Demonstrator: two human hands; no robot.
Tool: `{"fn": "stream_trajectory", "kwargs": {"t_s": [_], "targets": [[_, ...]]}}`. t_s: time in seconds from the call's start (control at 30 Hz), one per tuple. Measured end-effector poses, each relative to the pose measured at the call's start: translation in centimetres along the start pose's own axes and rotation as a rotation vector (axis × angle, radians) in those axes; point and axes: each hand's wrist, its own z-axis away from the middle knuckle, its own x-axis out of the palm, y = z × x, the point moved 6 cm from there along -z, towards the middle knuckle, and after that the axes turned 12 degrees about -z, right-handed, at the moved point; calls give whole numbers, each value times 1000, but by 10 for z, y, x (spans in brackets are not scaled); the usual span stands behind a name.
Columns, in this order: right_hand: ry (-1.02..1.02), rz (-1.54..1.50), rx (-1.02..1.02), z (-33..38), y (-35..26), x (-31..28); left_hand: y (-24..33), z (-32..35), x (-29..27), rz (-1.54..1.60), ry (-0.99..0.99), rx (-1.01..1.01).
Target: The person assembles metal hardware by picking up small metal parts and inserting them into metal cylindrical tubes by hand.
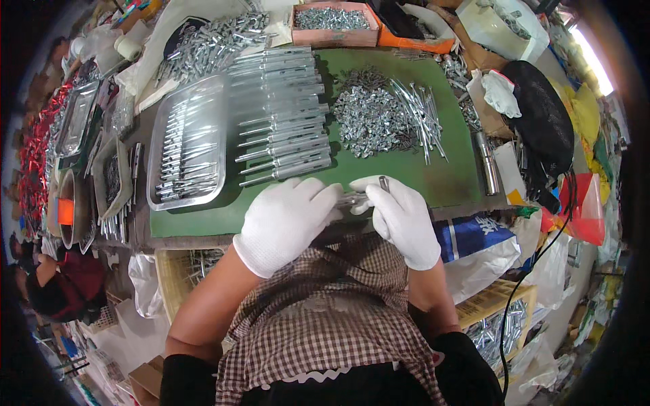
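Both my hands wear white gloves and meet at the bench's front edge. My left hand (290, 218) is closed, fingertips pinching a small shiny metal piece (351, 201) between the two hands. Curled around a silver metal part (384, 183), my right hand (401, 218) shows only the end of it above the fingers; the rest is hidden. Beyond them on the green mat (433, 186) lie stacked silver metal rods (288, 145) with thin shafts pointing left. A heap of small metal fittings (369, 120) and a bundle of long thin pins (421, 118) lie to the right.
A clear plastic tray (153, 169) of metal rods stands left on the mat. Loose metal parts (217, 37) pile up at the back left, near a pink box (298, 35) of small fittings. A metal cylinder (487, 164) lies right; a black cable (528, 274) hangs there.
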Motion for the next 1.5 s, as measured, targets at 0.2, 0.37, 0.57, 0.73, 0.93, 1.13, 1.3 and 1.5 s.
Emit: {"fn": "stream_trajectory", "kwargs": {"t_s": [0.2, 0.37, 0.57, 0.73, 0.93, 1.13, 1.3, 1.5], "targets": [[-16, 345, -100, -6, 4, -5, -7, 10, 8, 202, -29, -96], [-18, 334, -173, -5, 2, -4, -6, 9, 17, 253, -63, -152], [8, 311, -193, -6, 5, -6, -3, 5, 17, 226, -49, -199], [-3, 443, -216, -7, -1, -8, 2, 6, 15, 122, 26, -212], [309, 907, -704, -33, -36, -47, 17, 8, 16, -2, -21, -185], [211, 1233, -494, -83, -53, -57, 18, 4, 21, -16, -73, -207], [264, 1159, -656, -71, -49, -58, 17, 6, 24, -18, -85, -218], [239, 1106, -767, -78, -57, -54, 15, 6, 25, -5, -69, -229]]}}
